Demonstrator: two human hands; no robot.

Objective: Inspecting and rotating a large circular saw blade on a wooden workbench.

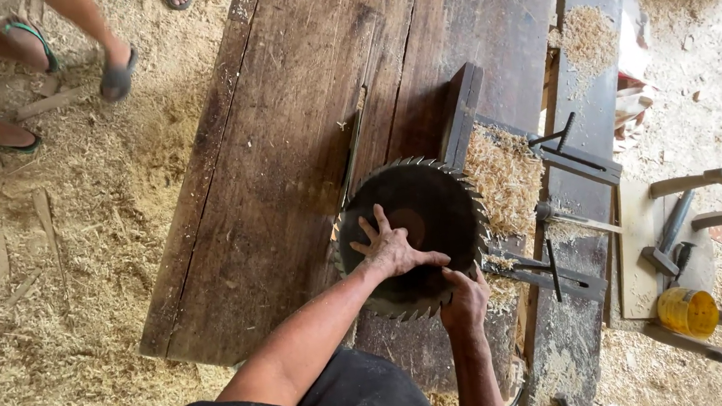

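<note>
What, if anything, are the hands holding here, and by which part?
The dark round toothed saw blade: the left hand lies flat on its face near the centre, and the right hand grips its lower toothed edge.

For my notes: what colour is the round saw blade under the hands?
Dark grey to black, duller brownish at its centre; the saw blade shows in the head view.

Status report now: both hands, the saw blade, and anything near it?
Left hand flat on saw blade. Right hand at blade's near edge. Sawdust pile beside it.
</note>
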